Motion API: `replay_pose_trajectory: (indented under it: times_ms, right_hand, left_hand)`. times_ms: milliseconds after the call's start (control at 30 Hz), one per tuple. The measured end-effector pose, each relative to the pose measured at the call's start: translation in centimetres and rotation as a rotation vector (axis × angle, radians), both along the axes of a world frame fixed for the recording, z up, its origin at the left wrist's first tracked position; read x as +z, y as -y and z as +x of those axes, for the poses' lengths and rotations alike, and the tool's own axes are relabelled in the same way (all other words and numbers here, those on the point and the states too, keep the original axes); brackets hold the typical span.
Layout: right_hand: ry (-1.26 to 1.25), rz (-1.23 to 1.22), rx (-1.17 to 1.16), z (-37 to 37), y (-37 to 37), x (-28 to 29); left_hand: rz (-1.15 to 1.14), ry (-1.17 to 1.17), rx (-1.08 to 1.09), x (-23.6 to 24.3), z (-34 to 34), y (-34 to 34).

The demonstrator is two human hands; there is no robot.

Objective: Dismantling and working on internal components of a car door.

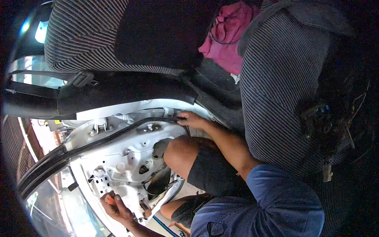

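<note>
Nearest the head camera, a blue shirt fills the lower right. The left hand's grip is closed around a small orange object, partly hidden by the fingers, over a bare white door panel. The right hand's grip is at the black seal along the door's edge; whether it pinches it, I cannot tell. A pink cloth lies beside a striped seat.

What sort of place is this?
Most likely the inside of a car, by an open door: a white metal door with bare holes, a striped cloth seat and a seat belt show it.
</note>
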State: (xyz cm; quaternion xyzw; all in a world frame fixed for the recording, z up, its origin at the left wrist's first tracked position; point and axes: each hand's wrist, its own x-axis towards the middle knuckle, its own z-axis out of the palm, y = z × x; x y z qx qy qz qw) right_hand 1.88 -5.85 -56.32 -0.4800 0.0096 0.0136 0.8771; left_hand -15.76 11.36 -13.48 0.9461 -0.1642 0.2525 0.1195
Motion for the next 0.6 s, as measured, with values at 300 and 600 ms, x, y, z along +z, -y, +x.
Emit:
replay_pose_trajectory:
  times_ms: [300, 600]
  right_hand:
    - [0.026, -0.036, -0.080, -0.2, -0.5, 1.4]
    - [-0.003, -0.312, -0.011, -1.4, 1.9, 4.3]
  left_hand:
    - [0.025, 0.016, 0.036, 0.6, 0.3, -0.3]
    - [0.144, -0.015, 0.046, 0.3, -0.2, -0.8]
